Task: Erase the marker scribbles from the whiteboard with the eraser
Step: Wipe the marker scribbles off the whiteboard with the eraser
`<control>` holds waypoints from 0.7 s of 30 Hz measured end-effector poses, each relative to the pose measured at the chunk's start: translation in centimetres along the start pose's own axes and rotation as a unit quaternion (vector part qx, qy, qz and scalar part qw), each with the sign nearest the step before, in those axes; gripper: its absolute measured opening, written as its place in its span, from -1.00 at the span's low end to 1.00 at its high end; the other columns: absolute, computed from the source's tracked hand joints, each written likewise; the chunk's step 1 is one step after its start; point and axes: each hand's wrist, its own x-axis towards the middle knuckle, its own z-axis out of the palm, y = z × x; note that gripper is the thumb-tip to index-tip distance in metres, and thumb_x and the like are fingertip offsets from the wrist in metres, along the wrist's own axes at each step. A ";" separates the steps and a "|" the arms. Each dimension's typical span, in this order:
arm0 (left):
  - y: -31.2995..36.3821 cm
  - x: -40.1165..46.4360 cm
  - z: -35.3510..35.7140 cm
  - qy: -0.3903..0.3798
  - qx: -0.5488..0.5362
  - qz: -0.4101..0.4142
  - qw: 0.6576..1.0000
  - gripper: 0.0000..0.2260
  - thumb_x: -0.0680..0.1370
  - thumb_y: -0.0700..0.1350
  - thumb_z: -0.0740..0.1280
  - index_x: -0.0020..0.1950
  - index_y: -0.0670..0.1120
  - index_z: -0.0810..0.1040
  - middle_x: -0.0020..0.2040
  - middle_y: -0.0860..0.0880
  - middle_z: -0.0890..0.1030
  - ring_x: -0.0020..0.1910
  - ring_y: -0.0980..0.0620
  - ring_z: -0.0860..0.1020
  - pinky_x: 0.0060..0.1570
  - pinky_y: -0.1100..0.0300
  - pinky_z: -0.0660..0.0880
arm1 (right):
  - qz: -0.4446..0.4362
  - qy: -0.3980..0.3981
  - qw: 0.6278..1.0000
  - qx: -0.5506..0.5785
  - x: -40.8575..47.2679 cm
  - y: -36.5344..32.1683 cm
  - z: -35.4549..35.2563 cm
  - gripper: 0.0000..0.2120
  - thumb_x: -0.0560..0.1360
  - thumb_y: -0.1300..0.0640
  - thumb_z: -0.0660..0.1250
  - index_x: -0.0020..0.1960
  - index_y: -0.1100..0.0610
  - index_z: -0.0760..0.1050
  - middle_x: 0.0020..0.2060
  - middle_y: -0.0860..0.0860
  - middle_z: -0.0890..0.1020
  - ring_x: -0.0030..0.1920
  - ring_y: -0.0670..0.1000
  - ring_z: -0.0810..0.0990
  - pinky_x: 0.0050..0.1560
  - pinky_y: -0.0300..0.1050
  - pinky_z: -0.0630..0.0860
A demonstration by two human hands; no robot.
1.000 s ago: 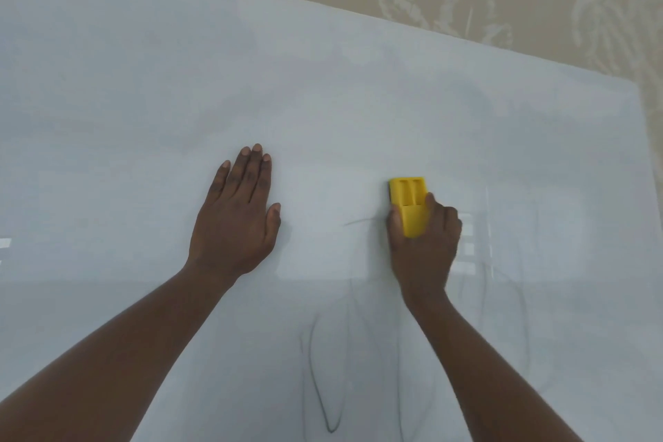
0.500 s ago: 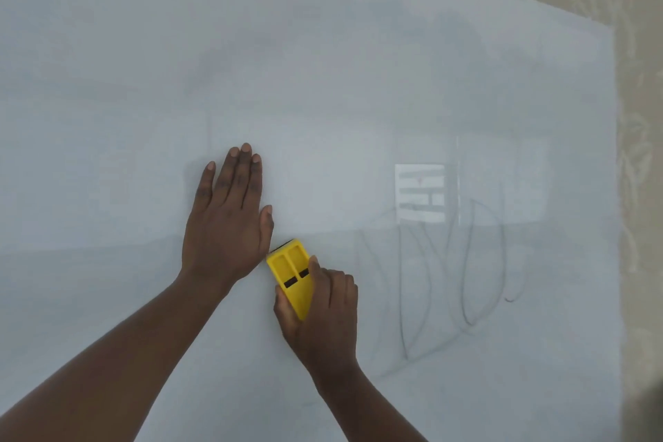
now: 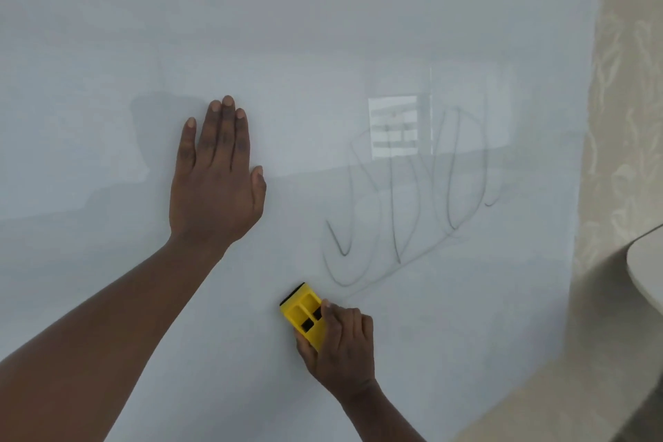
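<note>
The whiteboard [image 3: 323, 29] fills most of the head view. Thin grey marker scribbles [image 3: 412, 204] loop across its right half. My right hand [image 3: 341, 348] grips a yellow eraser [image 3: 303, 312] and presses it on the board, below and left of the scribbles, just off their lowest loop. My left hand [image 3: 217, 172] lies flat on the board with fingers together, left of the scribbles and above the eraser.
Beige patterned wallpaper [image 3: 624, 118] borders the board's right edge. A pale rounded object [image 3: 645, 262] juts in at the right edge. A bright window reflection [image 3: 394, 126] sits on the board over the scribbles.
My right hand has carried the eraser down and left across the board, out of the scribbles. The view has swung, so the scribbles now sit to the upper right. My left hand stays flat.
</note>
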 end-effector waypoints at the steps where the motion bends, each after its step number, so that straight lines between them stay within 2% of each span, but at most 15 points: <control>1: 0.1 -0.1 0.1 0.003 -0.002 0.001 1.000 -0.40 0.66 0.01 -0.02 0.62 -0.27 -0.06 0.65 -0.26 0.01 0.65 -0.17 -0.03 0.62 -0.16 -0.06 | 0.018 -0.009 1.000 -0.012 0.0 1.6 -0.2 -0.47 0.49 -0.17 0.36 0.18 0.26 0.42 -0.12 0.14 0.61 -0.23 0.16 0.51 -0.21 -0.01 0.34; 5: 0.2 -0.1 0.2 0.009 0.000 0.000 1.000 -0.39 0.65 0.00 -0.02 0.62 -0.28 -0.05 0.64 -0.27 0.02 0.65 -0.18 -0.02 0.62 -0.17 -0.06 | 0.089 -0.026 0.994 -0.059 1.3 8.7 -1.0 -0.46 0.54 -0.16 0.24 0.18 0.32 0.44 -0.15 0.22 0.61 -0.18 0.22 0.52 -0.21 0.04 0.36; 7: 0.2 -0.2 0.3 0.009 0.010 -0.002 1.000 -0.39 0.65 0.01 -0.03 0.62 -0.27 -0.05 0.64 -0.27 0.02 0.65 -0.18 -0.02 0.62 -0.16 -0.07 | 0.162 -0.028 0.984 -0.066 2.8 12.0 -1.4 -0.41 0.54 -0.15 0.22 0.20 0.39 0.47 -0.16 0.27 0.57 -0.15 0.25 0.53 -0.20 0.07 0.41; 9: 0.3 -0.1 0.4 0.006 0.021 -0.001 1.000 -0.39 0.64 0.02 -0.04 0.62 -0.27 -0.06 0.64 -0.27 0.01 0.65 -0.18 -0.03 0.62 -0.15 -0.08 | 0.265 -0.016 0.962 -0.057 4.7 15.3 -1.9 -0.37 0.56 -0.17 0.13 0.25 0.41 0.43 -0.13 0.31 0.53 -0.12 0.30 0.52 -0.16 0.13 0.44; 11: 0.3 -0.2 0.5 0.006 0.025 -0.001 1.000 -0.38 0.64 0.02 -0.04 0.62 -0.27 -0.06 0.65 -0.26 0.00 0.65 -0.18 -0.04 0.62 -0.16 -0.08 | 0.373 0.020 0.927 -0.034 6.6 18.3 -2.4 -0.34 0.56 -0.20 0.07 0.28 0.39 0.38 -0.04 0.34 0.51 0.00 0.33 0.49 -0.01 0.18 0.44; 13: 0.3 -0.2 0.6 0.008 0.031 -0.002 0.999 -0.39 0.65 0.02 -0.04 0.62 -0.27 -0.06 0.65 -0.26 0.00 0.65 -0.18 -0.04 0.62 -0.17 -0.06 | 0.439 0.053 0.897 -0.008 8.4 20.2 -2.5 -0.35 0.55 -0.18 0.10 0.31 0.38 0.35 0.07 0.35 0.50 0.12 0.32 0.45 0.15 0.20 0.41; 16: 0.4 0.0 0.7 0.018 0.039 -0.004 0.999 -0.39 0.65 0.02 -0.04 0.62 -0.27 -0.05 0.64 -0.27 0.02 0.65 -0.19 -0.02 0.62 -0.18 -0.04 | 0.453 0.101 0.884 0.050 10.5 19.8 -2.4 -0.36 0.52 -0.18 0.20 0.34 0.33 0.34 0.12 0.31 0.48 0.16 0.32 0.46 0.16 0.21 0.45; 18: 0.5 0.1 0.7 0.021 0.041 -0.007 0.999 -0.39 0.65 0.01 -0.04 0.62 -0.26 -0.05 0.64 -0.27 0.03 0.65 -0.19 -0.02 0.61 -0.18 -0.04 | 0.414 0.105 0.901 0.082 11.5 17.3 -2.1 -0.37 0.51 -0.19 0.24 0.34 0.29 0.35 0.08 0.27 0.48 0.12 0.29 0.47 0.10 0.21 0.49; 21: 0.6 0.1 0.6 0.018 0.044 -0.008 0.999 -0.40 0.65 0.01 -0.04 0.62 -0.26 -0.05 0.64 -0.26 0.03 0.65 -0.19 -0.01 0.62 -0.17 -0.04 | 0.310 0.087 0.940 0.112 11.6 11.4 -1.2 -0.42 0.51 -0.15 0.31 0.33 0.24 0.34 -0.04 0.20 0.48 -0.01 0.22 0.48 -0.03 0.10 0.50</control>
